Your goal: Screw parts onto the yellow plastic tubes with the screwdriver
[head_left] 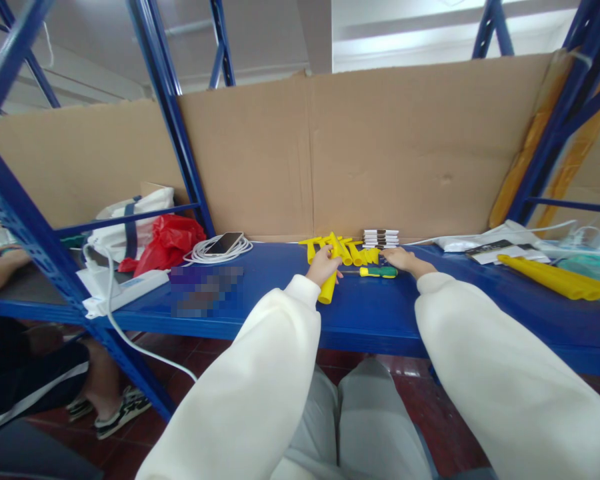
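**benchrat:** Grey-trousered knees [360,427] at the very bottom, then two white sleeves [260,373] going up to the blue shelf [280,300]. What's each hand up to?

**tubes4days:** left hand [323,265] is curled round a yellow tube [328,287]. The tube pokes out below the fist toward the camera, low end down on the shelf. right hand [399,259] lies mostly flat with its fingertips at the pile of yellow pieces [353,252]. Honestly can't tell if it has hold of anything. A screwdriver [379,272] with a yellow and green handle lies just in front of it, between the two hands.

**benchrat:** and around that?

**tubes4days:** small stack of white and dark blocks [381,238] right behind the pile, up against the cardboard [380,147] back. Off to the left there's a phone [225,243] sitting on a coiled white cable [205,253], plus a red bag [167,243] and a white power strip [130,288]. Far right, long yellow tubes [555,277]. Someone else's hand [0,257] rests at the left edge.
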A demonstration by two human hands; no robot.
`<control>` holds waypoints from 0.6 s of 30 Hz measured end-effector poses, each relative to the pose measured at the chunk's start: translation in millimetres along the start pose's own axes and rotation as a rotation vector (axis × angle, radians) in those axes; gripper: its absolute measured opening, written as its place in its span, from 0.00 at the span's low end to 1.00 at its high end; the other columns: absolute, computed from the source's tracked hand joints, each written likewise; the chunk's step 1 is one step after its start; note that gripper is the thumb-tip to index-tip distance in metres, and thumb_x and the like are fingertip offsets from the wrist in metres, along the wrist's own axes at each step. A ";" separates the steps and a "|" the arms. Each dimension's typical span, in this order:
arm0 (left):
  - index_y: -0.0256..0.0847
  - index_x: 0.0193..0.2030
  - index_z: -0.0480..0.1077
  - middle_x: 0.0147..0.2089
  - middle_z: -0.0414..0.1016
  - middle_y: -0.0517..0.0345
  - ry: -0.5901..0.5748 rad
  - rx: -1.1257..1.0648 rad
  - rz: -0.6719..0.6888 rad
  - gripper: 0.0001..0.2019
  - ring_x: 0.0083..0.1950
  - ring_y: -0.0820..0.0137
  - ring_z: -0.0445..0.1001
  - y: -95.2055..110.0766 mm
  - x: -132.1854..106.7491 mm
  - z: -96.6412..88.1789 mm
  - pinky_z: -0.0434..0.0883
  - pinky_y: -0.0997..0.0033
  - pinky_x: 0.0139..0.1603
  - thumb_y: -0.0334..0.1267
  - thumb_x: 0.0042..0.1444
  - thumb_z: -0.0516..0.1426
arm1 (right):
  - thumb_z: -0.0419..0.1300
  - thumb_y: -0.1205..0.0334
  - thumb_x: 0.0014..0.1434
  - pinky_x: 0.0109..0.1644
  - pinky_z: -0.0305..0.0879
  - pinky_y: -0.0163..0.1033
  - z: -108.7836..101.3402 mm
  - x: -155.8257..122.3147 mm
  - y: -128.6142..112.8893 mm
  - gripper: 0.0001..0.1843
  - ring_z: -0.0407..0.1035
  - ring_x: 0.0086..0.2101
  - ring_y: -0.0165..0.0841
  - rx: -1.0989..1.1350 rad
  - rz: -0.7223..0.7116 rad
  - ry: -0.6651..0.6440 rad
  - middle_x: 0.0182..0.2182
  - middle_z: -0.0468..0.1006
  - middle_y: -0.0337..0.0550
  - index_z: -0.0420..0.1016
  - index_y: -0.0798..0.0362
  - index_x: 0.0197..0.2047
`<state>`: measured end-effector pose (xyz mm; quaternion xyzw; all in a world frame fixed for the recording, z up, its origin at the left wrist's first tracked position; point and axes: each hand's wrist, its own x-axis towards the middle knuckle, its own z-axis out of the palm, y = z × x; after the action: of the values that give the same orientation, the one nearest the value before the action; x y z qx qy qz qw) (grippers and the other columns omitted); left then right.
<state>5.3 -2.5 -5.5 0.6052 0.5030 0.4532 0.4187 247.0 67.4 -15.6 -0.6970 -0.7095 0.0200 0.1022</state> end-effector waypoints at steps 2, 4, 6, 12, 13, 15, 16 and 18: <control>0.38 0.66 0.62 0.57 0.74 0.42 -0.002 -0.005 0.001 0.28 0.20 0.80 0.72 0.2 -0.4 0.1 0.69 0.79 0.17 0.28 0.58 0.56 | 0.41 0.60 0.67 0.66 0.57 0.65 1.8 4.0 0.2 0.29 0.62 0.64 0.52 -0.007 -0.009 -0.011 0.65 0.71 0.45 0.77 0.48 0.60; 0.37 0.66 0.61 0.57 0.74 0.42 -0.006 -0.002 -0.004 0.28 0.20 0.80 0.72 0.5 -0.7 0.3 0.69 0.79 0.17 0.28 0.58 0.56 | 0.41 0.58 0.67 0.67 0.57 0.64 3.7 8.4 0.6 0.29 0.61 0.65 0.51 -0.015 -0.019 -0.014 0.65 0.70 0.43 0.77 0.46 0.62; 0.38 0.67 0.61 0.57 0.74 0.43 -0.007 0.005 -0.006 0.29 0.21 0.80 0.72 0.8 -0.8 0.3 0.69 0.78 0.17 0.27 0.58 0.55 | 0.41 0.56 0.68 0.67 0.56 0.63 5.4 12.6 1.1 0.29 0.61 0.65 0.50 -0.007 -0.029 -0.009 0.66 0.70 0.41 0.76 0.44 0.63; 0.39 0.67 0.62 0.56 0.75 0.43 -0.025 0.017 -0.001 0.30 0.21 0.78 0.73 3.4 -2.5 -0.3 0.71 0.77 0.18 0.27 0.57 0.55 | 0.41 0.53 0.68 0.68 0.54 0.66 7.1 18.3 1.3 0.30 0.60 0.65 0.52 0.027 0.013 -0.025 0.66 0.69 0.46 0.75 0.46 0.64; 0.38 0.67 0.62 0.56 0.75 0.44 -0.030 0.015 -0.001 0.29 0.21 0.79 0.73 4.1 -3.3 -0.2 0.71 0.77 0.18 0.26 0.57 0.55 | 0.41 0.52 0.68 0.68 0.53 0.66 7.1 18.2 1.4 0.30 0.61 0.65 0.52 0.030 0.023 -0.027 0.66 0.69 0.46 0.75 0.46 0.64; 0.38 0.67 0.62 0.56 0.75 0.44 -0.031 0.011 -0.007 0.29 0.20 0.80 0.72 5.6 -4.9 0.2 0.70 0.78 0.18 0.26 0.58 0.54 | 0.41 0.52 0.68 0.68 0.53 0.65 7.2 17.7 2.3 0.30 0.61 0.65 0.52 0.035 0.023 -0.023 0.66 0.69 0.46 0.75 0.46 0.64; 0.38 0.67 0.61 0.56 0.74 0.44 -0.027 0.009 -0.011 0.29 0.20 0.80 0.71 6.2 -5.6 0.6 0.69 0.78 0.17 0.25 0.58 0.54 | 0.41 0.52 0.68 0.68 0.53 0.65 7.5 17.4 3.0 0.30 0.62 0.65 0.52 0.037 0.016 -0.016 0.66 0.69 0.46 0.75 0.46 0.63; 0.37 0.68 0.60 0.56 0.74 0.44 -0.014 0.004 -0.020 0.29 0.20 0.81 0.70 7.0 -6.6 1.3 0.68 0.78 0.17 0.25 0.58 0.54 | 0.41 0.52 0.68 0.67 0.53 0.67 8.3 17.1 4.9 0.30 0.62 0.64 0.53 0.034 -0.007 -0.001 0.65 0.71 0.47 0.76 0.46 0.62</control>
<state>7.6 -10.1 0.0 0.6040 0.5070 0.4440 0.4255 250.2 85.5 -22.6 -0.6926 -0.7116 0.0321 0.1138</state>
